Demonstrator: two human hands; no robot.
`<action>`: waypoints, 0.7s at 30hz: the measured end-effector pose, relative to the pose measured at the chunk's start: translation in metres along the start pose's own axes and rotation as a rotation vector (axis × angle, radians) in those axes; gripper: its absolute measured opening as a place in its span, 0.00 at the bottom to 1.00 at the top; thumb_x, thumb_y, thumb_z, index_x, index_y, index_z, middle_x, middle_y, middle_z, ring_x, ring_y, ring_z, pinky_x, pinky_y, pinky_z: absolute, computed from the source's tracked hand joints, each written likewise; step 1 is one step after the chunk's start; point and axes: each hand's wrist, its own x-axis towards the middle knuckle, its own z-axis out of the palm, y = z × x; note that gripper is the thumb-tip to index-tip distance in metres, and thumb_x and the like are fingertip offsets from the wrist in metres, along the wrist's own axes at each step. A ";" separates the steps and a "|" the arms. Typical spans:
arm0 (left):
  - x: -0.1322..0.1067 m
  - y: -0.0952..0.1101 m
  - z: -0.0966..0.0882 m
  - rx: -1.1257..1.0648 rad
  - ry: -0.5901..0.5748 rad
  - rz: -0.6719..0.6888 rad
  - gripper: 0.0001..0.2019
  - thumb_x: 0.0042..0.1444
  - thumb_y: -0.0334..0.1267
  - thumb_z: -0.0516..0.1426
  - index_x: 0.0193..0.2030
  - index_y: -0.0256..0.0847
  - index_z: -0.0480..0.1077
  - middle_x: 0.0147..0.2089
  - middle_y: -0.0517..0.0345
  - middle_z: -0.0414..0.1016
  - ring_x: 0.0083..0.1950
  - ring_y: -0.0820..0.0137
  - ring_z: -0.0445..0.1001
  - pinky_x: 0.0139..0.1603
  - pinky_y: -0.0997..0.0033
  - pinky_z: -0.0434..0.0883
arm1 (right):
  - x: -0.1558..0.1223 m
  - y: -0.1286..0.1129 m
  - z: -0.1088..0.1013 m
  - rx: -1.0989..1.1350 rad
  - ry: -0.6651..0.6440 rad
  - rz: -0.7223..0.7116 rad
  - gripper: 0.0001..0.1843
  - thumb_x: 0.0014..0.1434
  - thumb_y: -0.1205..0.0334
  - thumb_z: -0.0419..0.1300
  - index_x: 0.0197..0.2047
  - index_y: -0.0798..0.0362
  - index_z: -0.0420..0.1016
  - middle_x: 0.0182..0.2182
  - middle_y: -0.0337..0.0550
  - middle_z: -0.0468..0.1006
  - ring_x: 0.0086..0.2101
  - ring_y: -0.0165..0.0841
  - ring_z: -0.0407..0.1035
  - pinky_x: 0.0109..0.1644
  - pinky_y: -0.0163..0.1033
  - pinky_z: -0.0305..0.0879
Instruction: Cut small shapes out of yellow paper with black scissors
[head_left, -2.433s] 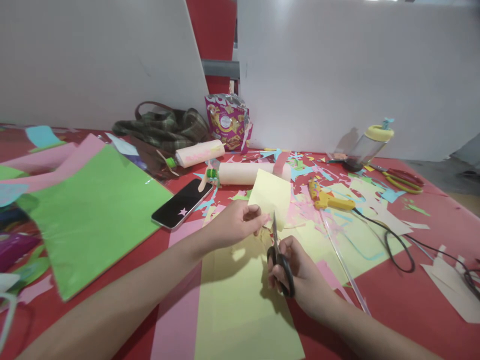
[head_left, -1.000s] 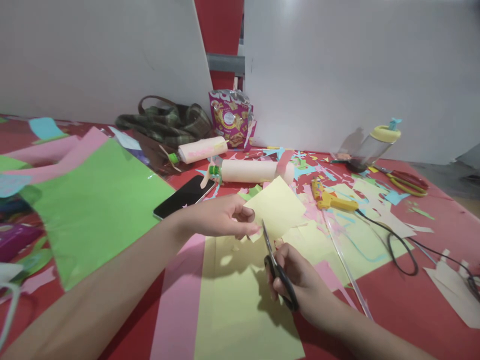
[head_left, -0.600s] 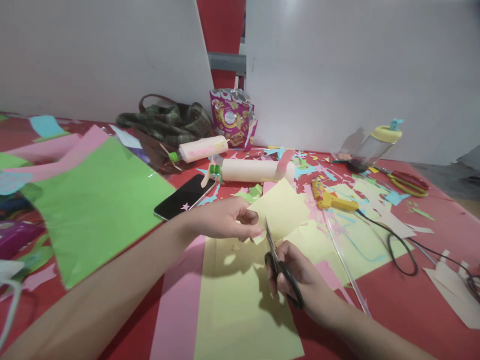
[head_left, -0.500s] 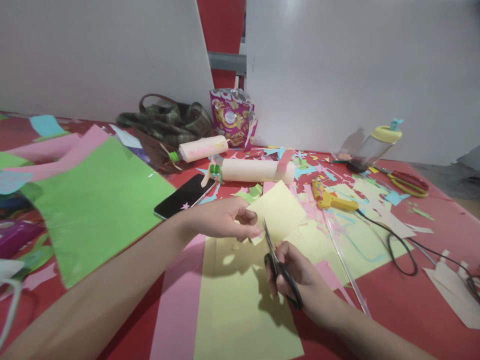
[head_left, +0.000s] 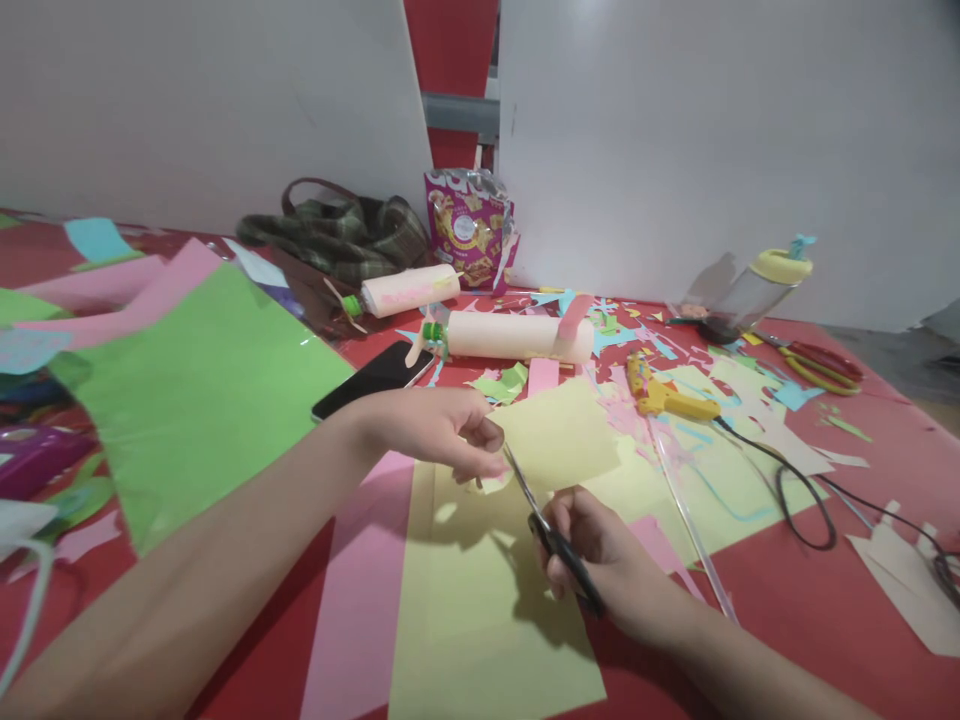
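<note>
Between finger and thumb, my left hand (head_left: 442, 432) pinches the edge of a small yellow sheet of paper (head_left: 566, 432). My right hand (head_left: 596, 555) grips black-handled scissors (head_left: 551, 535), whose blades point up and left and lie at the paper's edge, close to my left fingertips. The blades look nearly closed. Below both hands, a larger yellow sheet (head_left: 480, 630) lies on the table over a pink sheet (head_left: 360, 600). A dark phone (head_left: 375, 377) rests just beyond my left wrist.
A yellow glue gun (head_left: 667, 395) with a black cord lies on the right, amid paper scraps. Two paper-wrapped bottles (head_left: 517, 337) lie behind my hands. Green paper (head_left: 210, 400) covers the left. Farther back are a snack bag (head_left: 471, 225), a plaid bag (head_left: 352, 235) and red-yellow scissors (head_left: 821, 368).
The small yellow sheet has turned and tipped flatter in my left hand. The scissors have swung slightly left and their blades have come closer together.
</note>
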 end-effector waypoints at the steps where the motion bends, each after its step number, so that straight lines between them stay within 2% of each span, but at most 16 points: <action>1: 0.000 -0.001 -0.001 -0.002 -0.016 0.006 0.10 0.45 0.39 0.53 0.19 0.36 0.66 0.17 0.62 0.66 0.20 0.78 0.61 0.22 0.80 0.58 | 0.000 0.000 0.000 0.003 0.004 0.012 0.20 0.40 0.61 0.64 0.24 0.52 0.52 0.18 0.30 0.63 0.17 0.22 0.59 0.19 0.28 0.51; 12: 0.002 -0.009 -0.005 -0.072 -0.207 0.003 0.07 0.44 0.36 0.53 0.20 0.39 0.67 0.19 0.62 0.67 0.21 0.76 0.63 0.23 0.78 0.60 | 0.002 0.003 -0.002 -0.003 -0.074 0.137 0.19 0.39 0.60 0.64 0.22 0.53 0.53 0.15 0.28 0.61 0.15 0.19 0.55 0.17 0.27 0.49; 16: 0.004 -0.013 -0.005 -0.075 -0.224 0.019 0.08 0.42 0.33 0.53 0.16 0.38 0.66 0.16 0.62 0.64 0.20 0.75 0.62 0.22 0.77 0.59 | 0.003 -0.001 -0.001 -0.085 -0.109 0.138 0.15 0.40 0.58 0.63 0.21 0.56 0.60 0.15 0.31 0.61 0.15 0.20 0.55 0.18 0.28 0.50; 21: 0.006 -0.016 -0.004 -0.115 -0.205 0.049 0.07 0.39 0.30 0.54 0.14 0.37 0.67 0.15 0.62 0.63 0.18 0.75 0.60 0.20 0.77 0.59 | 0.002 -0.004 0.000 -0.093 -0.088 0.128 0.14 0.39 0.62 0.63 0.22 0.56 0.61 0.16 0.32 0.62 0.16 0.21 0.55 0.18 0.28 0.50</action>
